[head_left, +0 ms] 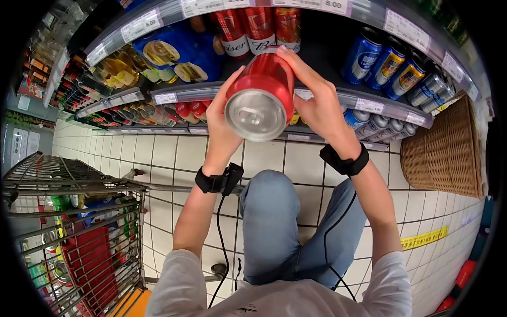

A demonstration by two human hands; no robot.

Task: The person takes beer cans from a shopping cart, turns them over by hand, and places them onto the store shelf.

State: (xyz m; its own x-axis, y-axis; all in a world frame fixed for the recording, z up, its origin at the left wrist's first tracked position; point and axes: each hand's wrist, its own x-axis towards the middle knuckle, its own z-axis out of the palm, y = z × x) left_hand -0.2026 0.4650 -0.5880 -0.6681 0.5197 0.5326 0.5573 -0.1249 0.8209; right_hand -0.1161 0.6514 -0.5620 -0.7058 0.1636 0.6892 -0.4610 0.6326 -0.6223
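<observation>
A red beer can [264, 74], tilted with its silver lid toward me, is held up in front of the shelf between my two hands. My left hand [221, 119] grips its left side, most of the fingers hidden behind it. On the right side, my right hand [319, 100] has its fingers along the can near the far end. Just beyond stand similar red cans [260, 31] on the upper shelf. Each of my wrists wears a black strap with a small box and a cable.
A metal shopping cart [74, 187] loaded with goods stands at my left. Blue cans [363, 57] occupy the shelf's right part, beside a blue multipack [177, 53] farther left. A wicker basket [443, 150] is at the right. Price tags line the shelf edges [362, 103].
</observation>
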